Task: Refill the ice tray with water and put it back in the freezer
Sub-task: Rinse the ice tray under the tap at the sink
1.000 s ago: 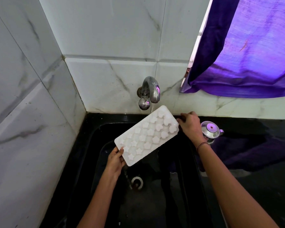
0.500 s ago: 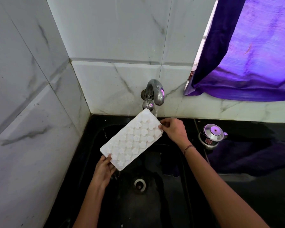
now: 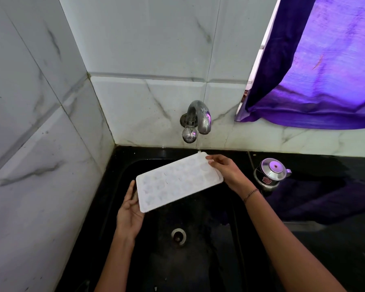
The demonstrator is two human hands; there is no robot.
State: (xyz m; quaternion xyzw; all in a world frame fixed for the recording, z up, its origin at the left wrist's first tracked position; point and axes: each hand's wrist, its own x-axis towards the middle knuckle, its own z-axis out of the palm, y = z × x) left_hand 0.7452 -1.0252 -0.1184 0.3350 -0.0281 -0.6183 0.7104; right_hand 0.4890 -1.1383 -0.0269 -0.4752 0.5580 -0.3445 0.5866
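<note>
A white ice tray (image 3: 178,182) with small shaped cells is held over the black sink (image 3: 200,260), nearly level, its far right corner under the steel tap (image 3: 199,118). A thin stream of water falls from the spout onto that corner. My left hand (image 3: 130,209) holds the tray's near left end, thumb along the edge and fingers underneath. My right hand (image 3: 227,172) pinches the far right end with thumb and fingers.
The sink's drain (image 3: 178,236) lies below the tray. A small steel pot with a lid (image 3: 271,172) stands on the black counter to the right. A purple curtain (image 3: 316,76) hangs at the upper right. Marble-tiled walls close off the left and back.
The tray has dropped from a steep tilt to nearly level and shifted left, then lower, under the tap. Both hands kept their hold on its ends.
</note>
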